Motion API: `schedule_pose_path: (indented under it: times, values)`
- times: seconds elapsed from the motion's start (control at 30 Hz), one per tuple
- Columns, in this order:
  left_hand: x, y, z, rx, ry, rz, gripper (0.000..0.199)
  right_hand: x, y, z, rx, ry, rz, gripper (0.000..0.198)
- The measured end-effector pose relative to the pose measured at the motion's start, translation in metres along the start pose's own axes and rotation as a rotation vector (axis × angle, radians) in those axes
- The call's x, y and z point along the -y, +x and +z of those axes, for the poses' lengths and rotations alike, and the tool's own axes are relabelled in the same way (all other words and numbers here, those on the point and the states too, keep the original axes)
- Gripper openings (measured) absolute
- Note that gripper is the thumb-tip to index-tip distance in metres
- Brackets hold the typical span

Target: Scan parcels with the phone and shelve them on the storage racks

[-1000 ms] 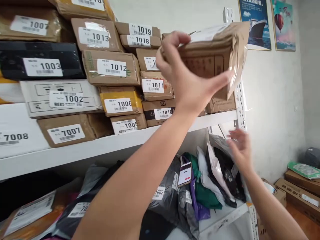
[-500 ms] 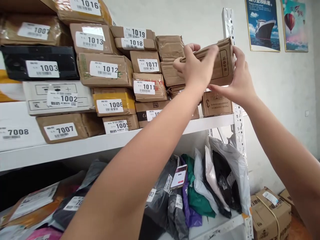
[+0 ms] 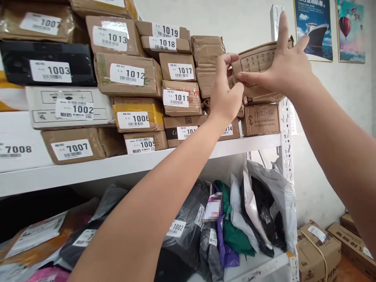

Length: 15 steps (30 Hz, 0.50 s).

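Observation:
A brown cardboard box [image 3: 258, 66] with printed lines on its front sits slightly tilted at the right end of the upper shelf, on top of other boxes. My left hand [image 3: 227, 92] is at its left end, index finger and thumb bent around the corner. My right hand [image 3: 289, 64] lies against the box's front and right side, thumb stretched across the print and the other fingers spread upward. Under it stands a smaller carton [image 3: 261, 119] marked 3. Plain brown boxes [image 3: 208, 51] are stacked just left of my left hand.
Several labelled parcels, among them box 1012 [image 3: 127, 74] and black box 1003 [image 3: 48, 68], fill the white shelf [image 3: 246, 143] to the left. Bagged parcels [image 3: 188, 211] and a blurred phone-like thing [image 3: 213, 207] lie below. Cartons [image 3: 320, 250] stand on the floor beside the upright [image 3: 287, 156].
The box has turned so its printed front faces me, and it sits against the stack. My right hand has moved from its right end onto its front, fingers spreading. My view has shifted slightly.

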State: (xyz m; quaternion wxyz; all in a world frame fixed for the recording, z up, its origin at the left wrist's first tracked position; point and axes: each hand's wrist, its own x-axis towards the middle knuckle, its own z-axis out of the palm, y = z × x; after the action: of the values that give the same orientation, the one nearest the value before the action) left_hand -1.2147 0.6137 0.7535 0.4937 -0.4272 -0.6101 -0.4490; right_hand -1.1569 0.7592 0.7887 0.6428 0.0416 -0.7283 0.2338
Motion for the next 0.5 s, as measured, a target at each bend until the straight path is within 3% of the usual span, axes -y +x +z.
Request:
schedule_pose_path:
  times: [0.1,0.23,0.33,0.5]
  values:
    - [0.010,-0.007,-0.007,0.113,0.210,0.051,0.073,-0.007,-0.004,-0.011,0.130,-0.119,-0.020,0.126]
    - [0.022,-0.015,-0.008,0.169,0.413,0.097,0.098,-0.024,-0.006,-0.022,0.270,-0.187,-0.210,0.141]
    - [0.025,-0.023,-0.001,0.124,0.466,0.054,0.101,-0.033,-0.007,-0.026,0.239,-0.173,-0.375,0.121]
    - [0.025,-0.029,0.004,0.101,0.582,0.002,0.105,-0.034,-0.012,-0.032,0.223,-0.267,-0.351,0.115]
